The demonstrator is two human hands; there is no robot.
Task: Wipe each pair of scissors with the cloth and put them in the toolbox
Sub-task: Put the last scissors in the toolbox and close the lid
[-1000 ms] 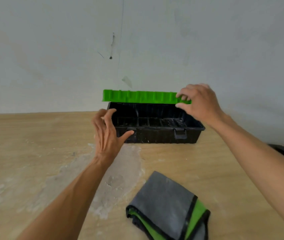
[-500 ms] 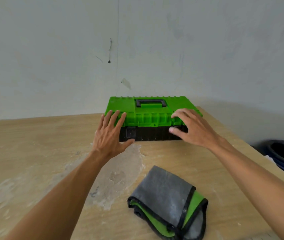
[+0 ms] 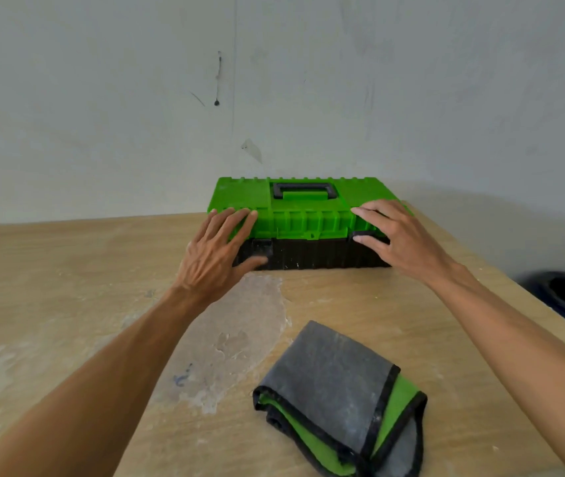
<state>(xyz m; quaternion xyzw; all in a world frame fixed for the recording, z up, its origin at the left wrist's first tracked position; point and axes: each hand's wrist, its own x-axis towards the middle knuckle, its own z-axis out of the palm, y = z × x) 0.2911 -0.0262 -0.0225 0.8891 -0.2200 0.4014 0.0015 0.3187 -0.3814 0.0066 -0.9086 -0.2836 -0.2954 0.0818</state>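
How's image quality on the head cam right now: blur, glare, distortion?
Head view: soft, even light, no glare on the toolbox. Head view: left hand and right hand are sharp, no motion smear. Head view: a soft shadow darkens the wall right of the toolbox. Head view: forearms stretch toward the lower corners, likely wide-angle distortion. Head view: cloth texture looks slightly smoothed.
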